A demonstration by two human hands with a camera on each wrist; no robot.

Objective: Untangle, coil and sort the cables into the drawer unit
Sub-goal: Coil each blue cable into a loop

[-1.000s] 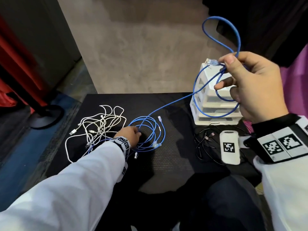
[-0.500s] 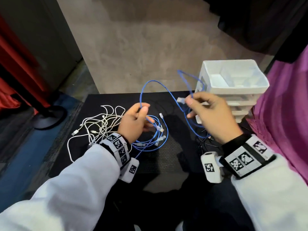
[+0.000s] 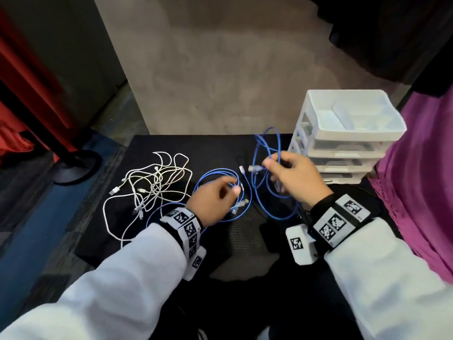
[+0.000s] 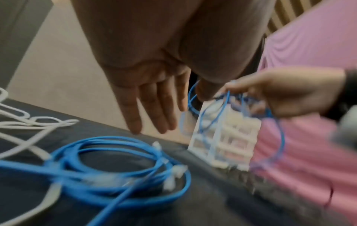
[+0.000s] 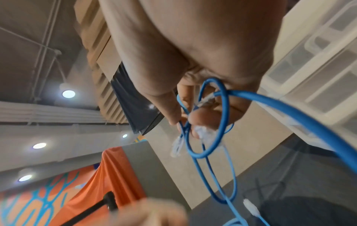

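Note:
My right hand [image 3: 291, 177] pinches a blue network cable [image 5: 224, 107] gathered into a few loose loops, with its clear plugs by my fingertips. It hangs just above the black table [image 3: 245, 236], left of the white drawer unit [image 3: 348, 148]. My left hand [image 3: 210, 200] hovers over a second bundle of blue cables [image 4: 65, 162] lying in rings on the table. Its fingers [image 4: 150, 110] are straight and hold nothing. A tangle of white cables [image 3: 157, 182] lies further left.
The drawer unit has an open top tray [image 3: 316, 111] and several shut clear drawers. Thin black cables [image 3: 301, 213] lie by my right wrist. Purple cloth [image 3: 421, 192] hangs at the right, and a black stand base [image 3: 76, 165] sits on the floor at the left.
My right hand came down from high above the drawer unit with the blue loops. My left hand let go of the strand it had lifted and dropped back over the blue pile.

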